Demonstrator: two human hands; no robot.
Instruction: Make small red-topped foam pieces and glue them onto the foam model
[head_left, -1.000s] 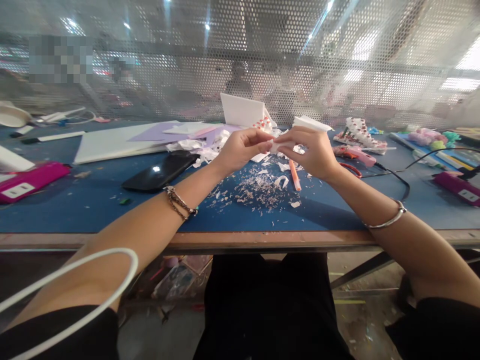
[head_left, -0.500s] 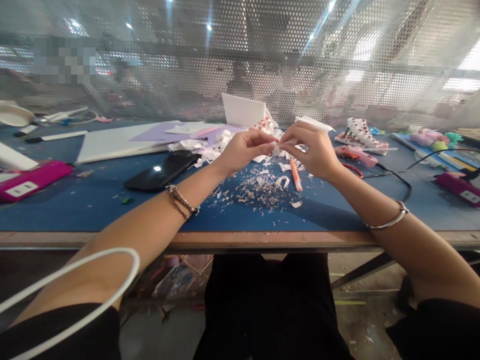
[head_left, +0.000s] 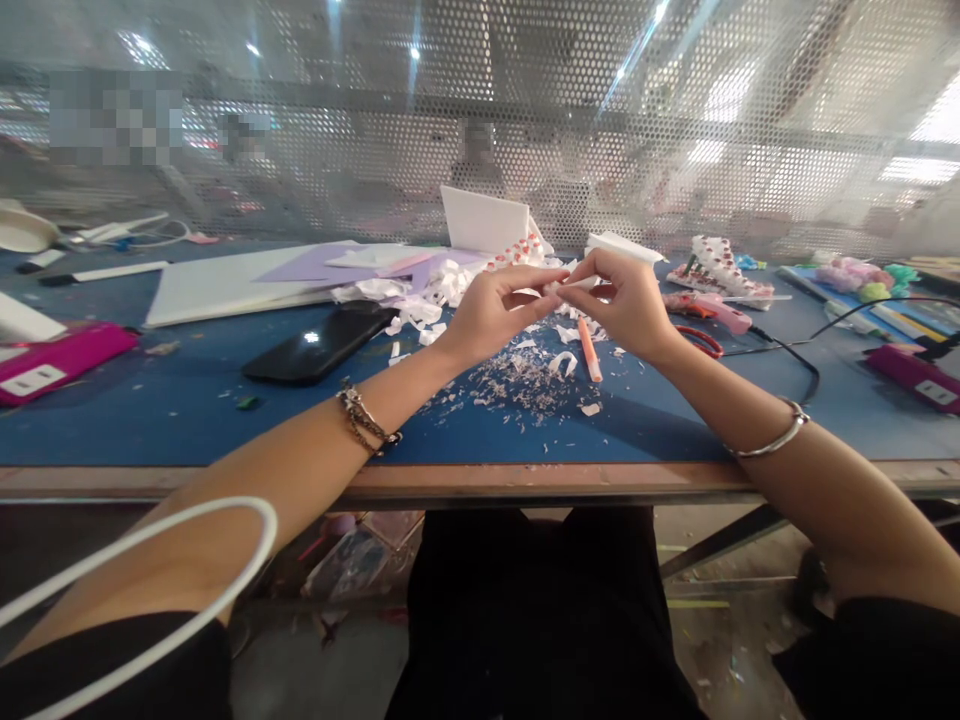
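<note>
Well inside table edge (head_left: pixel 540 479), left hand (head_left: pixel 489 308), right hand (head_left: pixel 628 305); white piece (head_left: pixel 553 288) between

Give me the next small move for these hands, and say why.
Perhaps turn the small white piece slightly: the left hand and right hand both seem to pinch it, hiding much of it, so its shape is hard to check.

head view | text: none legible | labels, brands, numbers, signs: none readable
</note>
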